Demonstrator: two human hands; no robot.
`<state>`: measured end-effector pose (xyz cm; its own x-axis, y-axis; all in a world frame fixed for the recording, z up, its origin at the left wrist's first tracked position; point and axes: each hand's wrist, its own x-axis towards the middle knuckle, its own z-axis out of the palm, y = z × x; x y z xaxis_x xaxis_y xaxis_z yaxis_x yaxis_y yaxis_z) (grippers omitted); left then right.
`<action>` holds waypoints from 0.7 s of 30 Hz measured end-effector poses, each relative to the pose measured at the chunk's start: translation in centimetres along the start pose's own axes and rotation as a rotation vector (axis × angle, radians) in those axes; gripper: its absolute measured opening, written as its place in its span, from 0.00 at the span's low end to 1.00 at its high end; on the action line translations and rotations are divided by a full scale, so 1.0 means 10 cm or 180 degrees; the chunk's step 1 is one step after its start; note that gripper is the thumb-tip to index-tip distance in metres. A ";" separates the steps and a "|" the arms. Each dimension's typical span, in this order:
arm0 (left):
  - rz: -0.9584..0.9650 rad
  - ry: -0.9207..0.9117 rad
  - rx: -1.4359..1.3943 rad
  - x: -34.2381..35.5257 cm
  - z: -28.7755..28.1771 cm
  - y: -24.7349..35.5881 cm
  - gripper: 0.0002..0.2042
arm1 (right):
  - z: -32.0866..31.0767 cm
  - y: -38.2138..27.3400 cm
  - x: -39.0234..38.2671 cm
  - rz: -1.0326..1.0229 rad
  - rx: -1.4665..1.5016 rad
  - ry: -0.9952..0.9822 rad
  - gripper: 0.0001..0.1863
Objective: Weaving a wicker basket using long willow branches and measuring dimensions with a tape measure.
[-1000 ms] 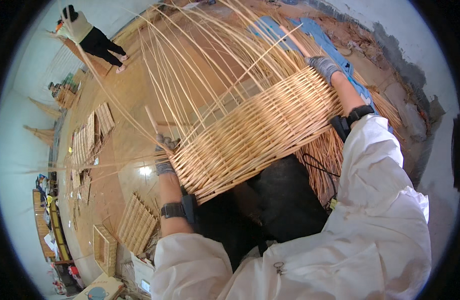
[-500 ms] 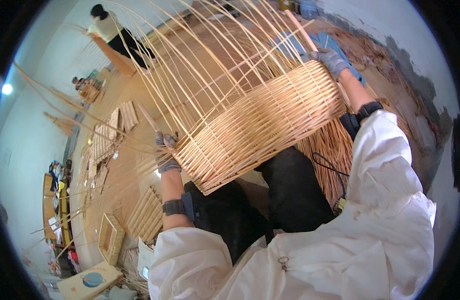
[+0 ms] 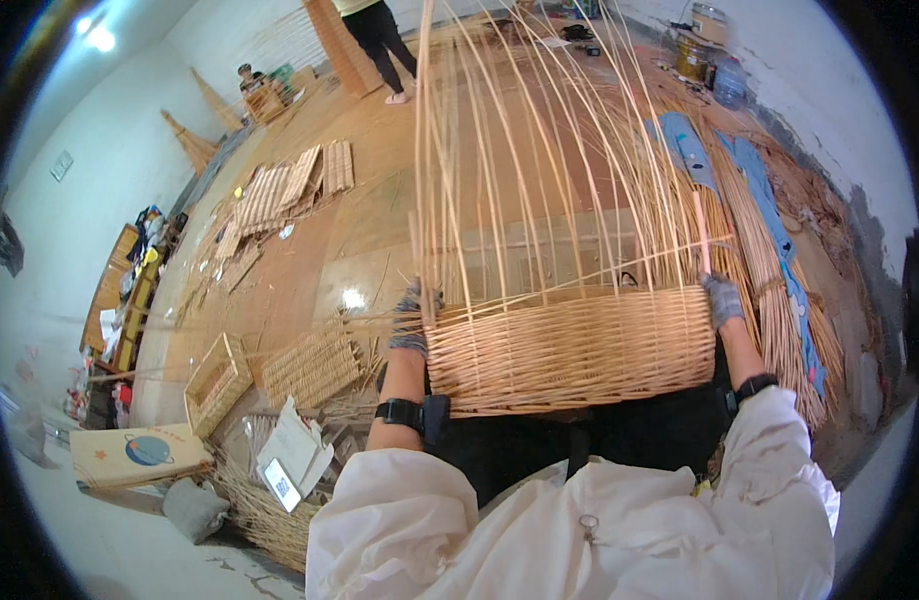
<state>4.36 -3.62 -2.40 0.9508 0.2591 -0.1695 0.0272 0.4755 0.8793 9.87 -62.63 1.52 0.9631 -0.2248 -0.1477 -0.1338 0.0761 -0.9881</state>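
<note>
A half-woven wicker basket [image 3: 571, 352] stands across my lap, its long side facing me. Tall, unwoven willow stakes [image 3: 535, 190] rise from its upper rim. At the left end, my left hand [image 3: 409, 318], in a grey glove, grips the corner where loose strands trail off to the left. My gloved right hand [image 3: 721, 298] is closed on the right end, close to a thicker pale stick [image 3: 700, 232]. The far sides of both hands and the inside of the basket are hidden.
Bundles of willow rods [image 3: 779, 325] with blue cloth [image 3: 754, 185] lie to my right. To the left are a small rectangular basket [image 3: 219, 385], a woven panel [image 3: 311, 370], a phone [image 3: 279, 485] and a printed box [image 3: 139, 452]. Farther off, a person [image 3: 379, 40] stands beside more panels [image 3: 279, 195].
The basket was tilted, its right end raised; now it sits nearly level and farther right in view. Both hands stay on its ends. The view has turned as well.
</note>
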 end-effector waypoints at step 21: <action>-0.1037 0.0842 0.0396 -0.01 -0.16 -0.84 0.17 | 2.97 0.29 -1.20 0.0732 0.0699 -0.1101 0.13</action>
<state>3.51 -6.34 -10.46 0.7752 0.3263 -0.5409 0.3651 0.4675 0.8051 4.84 -30.82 1.76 0.9404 0.1562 -0.3019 -0.3363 0.2982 -0.8933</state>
